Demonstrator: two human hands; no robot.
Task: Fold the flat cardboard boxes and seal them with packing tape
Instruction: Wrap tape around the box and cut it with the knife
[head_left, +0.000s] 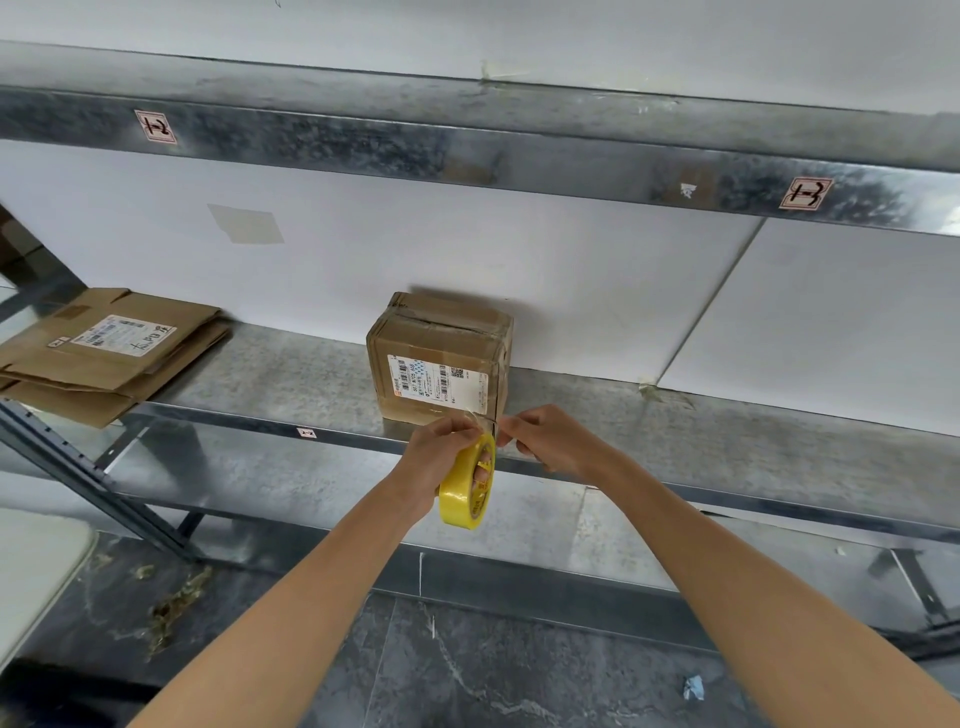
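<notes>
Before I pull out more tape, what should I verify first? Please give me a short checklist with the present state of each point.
1. Roll held firmly: the left hand grips the yellow tape roll, fingers through its core. Ok.
2. Tape end caught: the right hand pinches the clear tape end at the roll's top. Ok.
3. Box top closed: the folded box stands upright on the shelf, top flaps taped. Ok.
4. Box bottom sealed: hidden. Cannot tell.
5. All boxes folded: flat boxes lie stacked at the shelf's left. Not ok.
</notes>
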